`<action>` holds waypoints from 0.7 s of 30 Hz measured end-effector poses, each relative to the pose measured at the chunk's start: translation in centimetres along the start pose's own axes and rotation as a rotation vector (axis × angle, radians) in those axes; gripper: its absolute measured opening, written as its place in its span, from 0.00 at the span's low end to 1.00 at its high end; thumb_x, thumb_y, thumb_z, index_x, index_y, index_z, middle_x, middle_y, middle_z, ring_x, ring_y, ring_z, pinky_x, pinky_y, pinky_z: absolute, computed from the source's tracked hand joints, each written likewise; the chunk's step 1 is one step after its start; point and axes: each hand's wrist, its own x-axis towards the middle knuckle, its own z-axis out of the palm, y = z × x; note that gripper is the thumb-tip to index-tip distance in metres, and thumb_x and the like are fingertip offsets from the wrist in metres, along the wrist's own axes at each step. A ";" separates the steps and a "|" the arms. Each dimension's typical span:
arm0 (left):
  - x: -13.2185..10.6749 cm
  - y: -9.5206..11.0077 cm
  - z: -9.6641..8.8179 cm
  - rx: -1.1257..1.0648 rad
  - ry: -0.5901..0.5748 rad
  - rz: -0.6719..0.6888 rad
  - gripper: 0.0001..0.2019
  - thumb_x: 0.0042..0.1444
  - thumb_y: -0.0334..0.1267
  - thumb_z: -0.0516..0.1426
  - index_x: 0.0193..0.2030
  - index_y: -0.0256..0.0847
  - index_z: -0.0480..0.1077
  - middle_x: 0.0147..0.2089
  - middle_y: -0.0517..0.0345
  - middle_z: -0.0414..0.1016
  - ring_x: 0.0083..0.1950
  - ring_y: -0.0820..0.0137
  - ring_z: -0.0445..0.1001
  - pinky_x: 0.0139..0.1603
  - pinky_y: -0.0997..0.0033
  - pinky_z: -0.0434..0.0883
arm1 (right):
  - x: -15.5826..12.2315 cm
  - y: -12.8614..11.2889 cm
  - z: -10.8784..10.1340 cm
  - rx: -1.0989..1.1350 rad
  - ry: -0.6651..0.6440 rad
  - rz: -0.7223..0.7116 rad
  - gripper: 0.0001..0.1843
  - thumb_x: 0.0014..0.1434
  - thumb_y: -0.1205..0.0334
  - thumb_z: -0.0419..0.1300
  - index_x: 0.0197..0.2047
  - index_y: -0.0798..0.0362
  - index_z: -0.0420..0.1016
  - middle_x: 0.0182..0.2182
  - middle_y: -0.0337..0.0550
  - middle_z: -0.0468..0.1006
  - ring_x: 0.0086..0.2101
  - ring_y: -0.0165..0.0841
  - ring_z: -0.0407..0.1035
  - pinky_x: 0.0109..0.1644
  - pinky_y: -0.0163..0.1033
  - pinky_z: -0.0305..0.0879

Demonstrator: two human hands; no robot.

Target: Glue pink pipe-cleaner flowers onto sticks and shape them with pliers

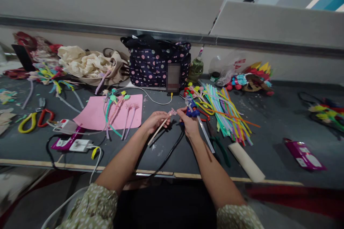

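Note:
My left hand (pixel 157 121) is closed on a thin pale stick (pixel 158 132), which slants down toward me. A small pink paper-like flower (pixel 172 112) sits at the stick's upper end. Thumb and finger of my right hand (pixel 189 123) pinch at the edge of this flower. The same hand appears wrapped around the handle of a blue glue gun (pixel 191 108), mostly hidden by the palm. A clear glue stick (pixel 206 135) juts from the gun's back, beside my wrist. The gun's black cord (pixel 172 152) runs under my arms to the table edge.
Left lies a pink sheet (pixel 91 112) with several pipe-cleaner flowers (pixel 130 114), near scissors (pixel 28 123) and a power strip (pixel 70 140). A polka-dot bag (pixel 150 61) stands behind. Right are pipe cleaners (pixel 225 111), green-handled pliers (pixel 221 148) and a cream block (pixel 245 161).

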 end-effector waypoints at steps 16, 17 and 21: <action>-0.2 0.0 0.1 0.060 -0.068 -0.014 0.13 0.44 0.41 0.68 0.30 0.32 0.74 0.25 0.53 0.75 0.24 0.72 0.73 0.25 0.75 0.71 | -0.4 -0.4 0.0 -0.085 -0.034 -0.044 0.09 0.50 0.55 0.66 0.30 0.52 0.78 0.26 0.37 0.76 0.25 0.27 0.64 0.26 0.32 0.59; -0.2 0.0 0.1 0.063 -0.073 -0.012 0.13 0.44 0.41 0.68 0.31 0.33 0.74 0.26 0.53 0.75 0.24 0.73 0.73 0.26 0.75 0.71 | -0.4 -0.4 0.0 -0.084 -0.033 -0.045 0.09 0.50 0.55 0.66 0.29 0.52 0.78 0.26 0.36 0.75 0.24 0.27 0.64 0.26 0.33 0.59; -0.2 -0.1 0.0 0.068 -0.078 -0.017 0.13 0.44 0.41 0.68 0.31 0.33 0.74 0.26 0.52 0.75 0.25 0.72 0.73 0.26 0.75 0.71 | -0.4 -0.5 0.0 -0.092 -0.031 -0.048 0.09 0.50 0.56 0.66 0.29 0.53 0.77 0.25 0.36 0.74 0.23 0.27 0.61 0.27 0.34 0.58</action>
